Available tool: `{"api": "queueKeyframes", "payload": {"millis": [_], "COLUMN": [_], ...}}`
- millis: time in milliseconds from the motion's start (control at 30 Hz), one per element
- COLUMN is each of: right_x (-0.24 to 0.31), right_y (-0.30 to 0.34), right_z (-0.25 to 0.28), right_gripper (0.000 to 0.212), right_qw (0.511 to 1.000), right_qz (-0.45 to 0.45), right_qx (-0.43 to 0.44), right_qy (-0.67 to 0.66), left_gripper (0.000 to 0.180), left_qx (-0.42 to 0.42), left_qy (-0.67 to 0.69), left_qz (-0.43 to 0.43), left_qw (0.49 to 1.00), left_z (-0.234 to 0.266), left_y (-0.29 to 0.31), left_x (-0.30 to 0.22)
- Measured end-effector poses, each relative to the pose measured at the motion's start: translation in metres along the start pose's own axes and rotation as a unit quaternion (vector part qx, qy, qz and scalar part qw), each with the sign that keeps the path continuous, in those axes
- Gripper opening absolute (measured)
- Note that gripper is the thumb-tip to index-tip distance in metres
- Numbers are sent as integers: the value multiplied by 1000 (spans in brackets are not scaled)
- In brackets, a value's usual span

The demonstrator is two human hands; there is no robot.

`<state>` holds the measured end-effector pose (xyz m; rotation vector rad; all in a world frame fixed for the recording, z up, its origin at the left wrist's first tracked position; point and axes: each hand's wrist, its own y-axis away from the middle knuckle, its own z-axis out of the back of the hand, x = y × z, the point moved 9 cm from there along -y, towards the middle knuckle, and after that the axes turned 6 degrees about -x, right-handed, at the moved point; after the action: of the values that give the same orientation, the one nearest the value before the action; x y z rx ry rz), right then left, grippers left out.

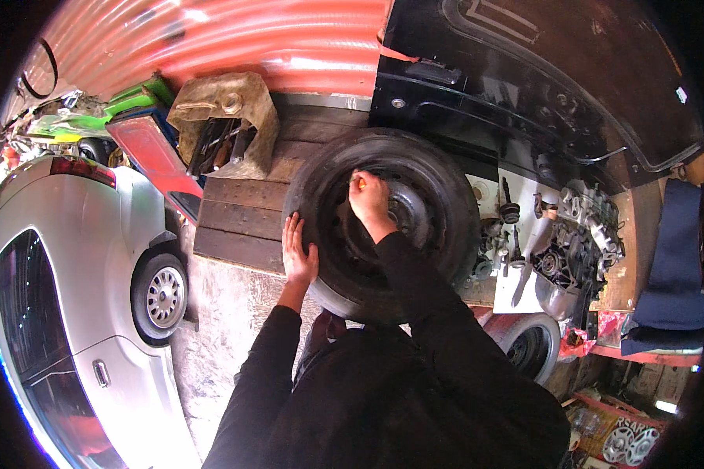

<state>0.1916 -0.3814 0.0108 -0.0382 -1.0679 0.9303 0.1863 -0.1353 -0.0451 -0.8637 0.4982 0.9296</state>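
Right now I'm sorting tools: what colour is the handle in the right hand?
Orange, in the head view: the right hand grips the handle.

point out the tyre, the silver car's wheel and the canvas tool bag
tyre (438, 184): head view, on the black tread at its upper right.
silver car's wheel (165, 297): head view, on the middle of the alloy rim.
canvas tool bag (250, 105): head view, on the tan flap.

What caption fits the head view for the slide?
Left hand flat on a black tyre, right hand gripping an orange-handled tool at its steel rim.
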Motion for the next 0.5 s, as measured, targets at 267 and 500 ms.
{"api": "queueKeyframes", "payload": {"millis": [267,500], "right_x": [28,31], "right_y": [13,37], "right_z": [-3,-22], "right_gripper": [13,11], "right_qw": [993,974], "right_qz": [68,95], "right_qx": [75,198], "right_qy": [-52,-61], "left_gripper": [64,64], "left_qx": [-9,-7], "left_qy": [5,8], "left_qz": [2,-7], "left_qw": [1000,1000], "left_z": [4,-1], "left_y": [7,2], "left_x": [3,0]}}
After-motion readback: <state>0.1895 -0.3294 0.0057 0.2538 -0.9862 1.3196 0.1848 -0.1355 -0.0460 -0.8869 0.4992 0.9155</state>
